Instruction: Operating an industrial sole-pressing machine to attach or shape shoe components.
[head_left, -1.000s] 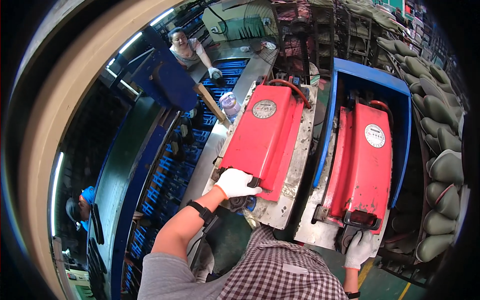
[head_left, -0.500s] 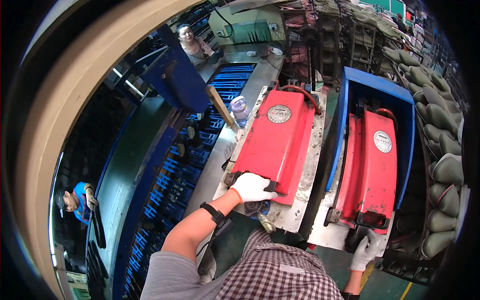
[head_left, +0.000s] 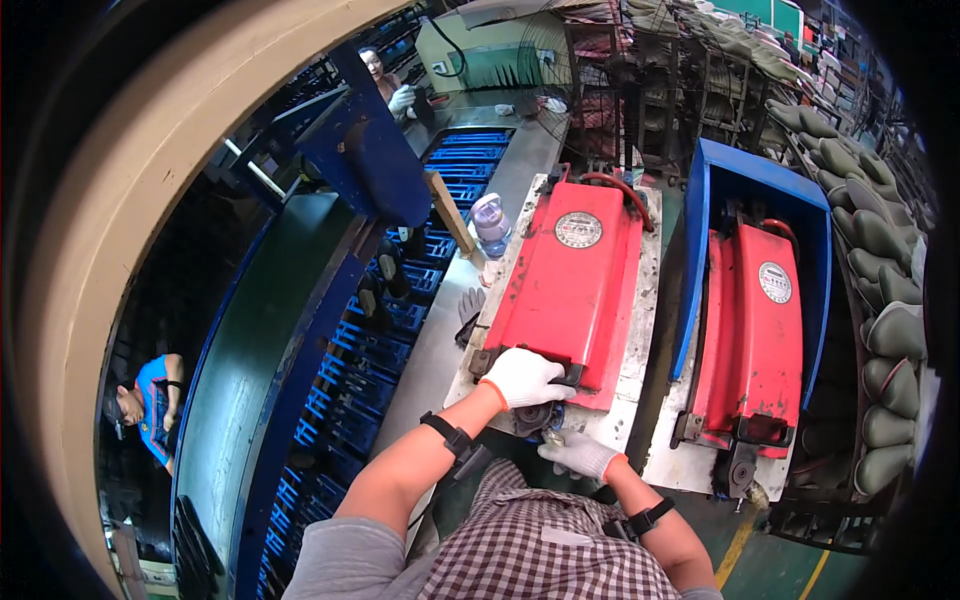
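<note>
A red machine cover (head_left: 560,290) lies over a pale metal plate (head_left: 640,345) in front of me. My left hand (head_left: 525,378), in a white glove with an orange cuff, is closed round the dark handle (head_left: 572,374) at the cover's near end. Just below, my right hand (head_left: 582,455), gloved too, has its fingers curled at the end of a short lever (head_left: 553,436); the glove hides part of that grip. To the right stands a second red cover (head_left: 765,330) with a similar lever (head_left: 742,470), touched by neither hand.
A blue metal hood (head_left: 820,290) surrounds the second machine. Left runs a conveyor with blue racks (head_left: 340,360). A clear bottle (head_left: 490,225) and a grey glove (head_left: 470,303) lie beside the first plate. Green-grey moulded pieces (head_left: 890,390) fill racks at right. Two people work across the conveyor.
My right hand has left the second machine's lever and moved left to the first machine's lever. My left hand keeps its place on the handle. The view has shifted slightly.
</note>
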